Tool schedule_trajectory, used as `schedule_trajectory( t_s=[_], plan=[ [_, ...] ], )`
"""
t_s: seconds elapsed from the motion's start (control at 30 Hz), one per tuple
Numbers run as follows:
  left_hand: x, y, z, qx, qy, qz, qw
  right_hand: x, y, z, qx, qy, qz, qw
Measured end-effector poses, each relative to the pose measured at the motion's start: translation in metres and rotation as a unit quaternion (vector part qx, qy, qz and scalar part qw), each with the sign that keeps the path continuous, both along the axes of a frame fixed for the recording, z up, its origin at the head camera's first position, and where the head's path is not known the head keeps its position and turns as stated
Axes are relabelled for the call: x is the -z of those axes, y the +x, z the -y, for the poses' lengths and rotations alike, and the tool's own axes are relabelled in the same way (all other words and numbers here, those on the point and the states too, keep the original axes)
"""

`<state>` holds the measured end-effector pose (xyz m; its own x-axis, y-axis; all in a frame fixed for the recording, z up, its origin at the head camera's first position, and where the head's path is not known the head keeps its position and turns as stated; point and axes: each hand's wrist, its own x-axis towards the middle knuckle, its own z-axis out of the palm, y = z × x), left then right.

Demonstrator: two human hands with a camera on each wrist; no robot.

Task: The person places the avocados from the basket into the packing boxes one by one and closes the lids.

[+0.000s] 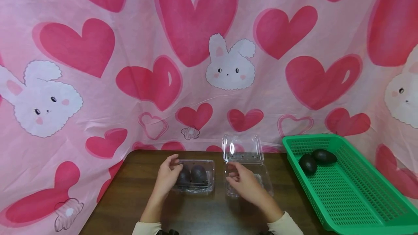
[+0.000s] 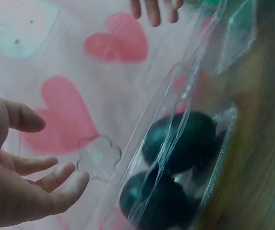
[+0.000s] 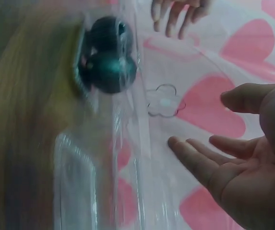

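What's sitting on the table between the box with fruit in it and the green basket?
Another clear box, with its lid up; the head view shows it.

Transparent plastic boxes [image 1: 211, 188] [image 1: 242, 144]: two pieces | dark oval fruits [image 1: 308, 164] [image 1: 324, 156] [image 1: 198, 174] [image 1: 185, 174]: four pieces | green basket [image 1: 351, 188]: one | hands [image 1: 168, 177] [image 1: 245, 182]: two | table [image 1: 209, 213]: one

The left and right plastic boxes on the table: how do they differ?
The left box holds two dark fruits, while the right box holds none. The left box looks closed; the right box has its lid standing up at the back. Both boxes are clear and sit on the brown table.
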<state>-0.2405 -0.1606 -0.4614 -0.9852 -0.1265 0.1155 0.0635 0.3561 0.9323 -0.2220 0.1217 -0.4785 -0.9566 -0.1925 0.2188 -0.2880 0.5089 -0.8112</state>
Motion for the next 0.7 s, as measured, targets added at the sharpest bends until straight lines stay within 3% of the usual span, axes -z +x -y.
schedule_trajectory(
  t_s=[0.13, 0.27, 0.53, 0.7],
  plan=[
    [0.0, 0.0, -0.016, 0.02, 0.001, -0.016, 0.9997, -0.002, 0.005, -0.014, 0.02, -0.025, 0.007, 0.999],
    [0.001, 0.001, -0.031, 0.066, 0.024, -0.024, 0.9972, -0.005, 0.013, -0.029, 0.04, -0.025, 0.001, 0.999],
    [0.004, -0.001, -0.056, 0.155, -0.018, 0.003, 0.9878, -0.017, 0.026, -0.061, 0.055, 0.028, -0.046, 0.997],
    [0.007, -0.003, -0.071, 0.174, 0.001, 0.008, 0.9847, -0.027, 0.034, -0.077, 0.055, 0.062, -0.079, 0.993]
  ],
)
